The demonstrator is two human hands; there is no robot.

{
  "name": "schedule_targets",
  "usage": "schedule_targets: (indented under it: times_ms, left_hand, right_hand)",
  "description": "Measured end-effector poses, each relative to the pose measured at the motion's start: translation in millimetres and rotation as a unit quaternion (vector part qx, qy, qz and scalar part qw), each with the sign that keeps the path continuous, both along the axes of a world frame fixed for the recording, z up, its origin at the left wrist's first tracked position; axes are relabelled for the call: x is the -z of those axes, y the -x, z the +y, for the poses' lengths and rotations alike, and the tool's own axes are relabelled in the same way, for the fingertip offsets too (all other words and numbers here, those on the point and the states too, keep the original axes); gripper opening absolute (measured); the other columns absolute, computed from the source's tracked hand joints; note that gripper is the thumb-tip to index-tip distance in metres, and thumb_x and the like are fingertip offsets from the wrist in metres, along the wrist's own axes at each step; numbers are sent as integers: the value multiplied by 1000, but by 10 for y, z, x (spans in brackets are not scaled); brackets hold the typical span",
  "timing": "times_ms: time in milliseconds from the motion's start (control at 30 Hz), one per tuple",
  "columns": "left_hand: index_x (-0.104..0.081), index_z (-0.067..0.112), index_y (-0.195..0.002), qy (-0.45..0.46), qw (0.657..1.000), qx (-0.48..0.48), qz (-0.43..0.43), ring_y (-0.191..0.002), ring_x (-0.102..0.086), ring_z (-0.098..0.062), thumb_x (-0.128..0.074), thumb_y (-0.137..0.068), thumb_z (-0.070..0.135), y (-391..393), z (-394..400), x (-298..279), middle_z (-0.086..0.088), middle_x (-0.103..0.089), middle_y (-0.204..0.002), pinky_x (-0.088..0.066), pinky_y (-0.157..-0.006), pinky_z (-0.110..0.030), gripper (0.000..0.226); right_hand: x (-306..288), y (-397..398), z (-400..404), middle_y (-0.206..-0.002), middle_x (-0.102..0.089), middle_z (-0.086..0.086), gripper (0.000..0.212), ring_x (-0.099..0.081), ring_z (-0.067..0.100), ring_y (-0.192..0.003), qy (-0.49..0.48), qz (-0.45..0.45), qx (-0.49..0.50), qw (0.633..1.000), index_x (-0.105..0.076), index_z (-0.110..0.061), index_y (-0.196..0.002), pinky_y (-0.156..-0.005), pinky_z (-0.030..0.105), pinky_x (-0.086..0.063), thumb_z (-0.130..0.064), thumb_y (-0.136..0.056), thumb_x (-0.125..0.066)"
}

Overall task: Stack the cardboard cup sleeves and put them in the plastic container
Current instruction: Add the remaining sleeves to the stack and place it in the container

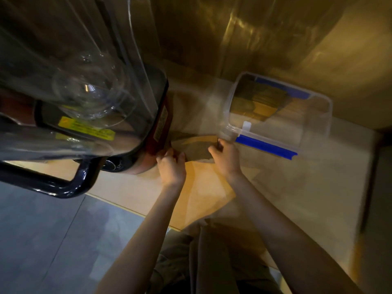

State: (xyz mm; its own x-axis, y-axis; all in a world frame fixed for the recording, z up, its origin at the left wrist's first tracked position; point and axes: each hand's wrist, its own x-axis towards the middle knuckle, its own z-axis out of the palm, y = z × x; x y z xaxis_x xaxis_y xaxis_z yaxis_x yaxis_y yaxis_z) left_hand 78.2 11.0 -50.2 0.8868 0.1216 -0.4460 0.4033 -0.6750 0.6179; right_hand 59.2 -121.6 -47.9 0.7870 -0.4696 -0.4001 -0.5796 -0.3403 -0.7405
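Observation:
A flat pile of brown cardboard cup sleeves (196, 146) lies on the counter between my two hands. My left hand (171, 164) grips its left end and my right hand (225, 158) grips its right end. Just right of the pile stands a clear plastic container (318, 124) with blue clips, lid off. Inside it, more brown sleeves (256, 100) lie against the far left corner.
A large blender with a clear jug (84, 85), red base and dark handle (63, 183) crowds the left, touching my left hand's side. A shiny metal wall (233, 35) backs the wooden counter (297, 187). The counter's front edge runs diagonally at lower left.

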Motion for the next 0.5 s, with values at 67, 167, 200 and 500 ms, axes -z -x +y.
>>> schedule_targets:
  times_ms: [67, 167, 200, 500]
  left_hand:
    - [-51, -4, -120, -9, 1000, -4, 12, -125, -35, -38, -49, -88, 22, 20, -27, 19, -29, -42, -131, -28, -103, -35, 41]
    - [-35, 2, -135, -5, 999, -17, 36, -128, -29, -41, -45, -90, 28, 36, -68, 41, -28, -33, -138, -23, -108, -41, 53]
    - [-29, 3, -137, 11, 999, -30, 41, -129, -28, -42, -46, -90, 29, 38, -72, 56, -28, -32, -138, -24, -109, -43, 57]
    - [-27, 0, -137, 55, 995, -59, 62, -126, -35, -43, -49, -88, 21, -9, -76, 113, -29, -35, -136, -30, -107, -47, 58]
  right_hand:
    - [57, 25, -6, -98, -62, 16, 20, -55, 23, -92, 43, 4, -34, 998, -62, -2, -99, -74, 16, -34, -14, -84, -58]
    - [108, 36, -1, -116, -57, 14, 33, -51, 25, -111, 29, -13, -37, 999, -55, -6, -116, -94, 24, -38, -17, -85, -59]
    - [125, 29, -3, -110, -60, 11, 30, -55, 23, -107, 2, -27, -17, 999, -56, -8, -112, -94, 23, -43, -18, -84, -60]
    - [76, -62, -10, -90, -62, 8, 22, -59, 18, -82, -217, 7, 136, 967, -59, -3, -98, -63, 17, -48, 1, -77, -62]
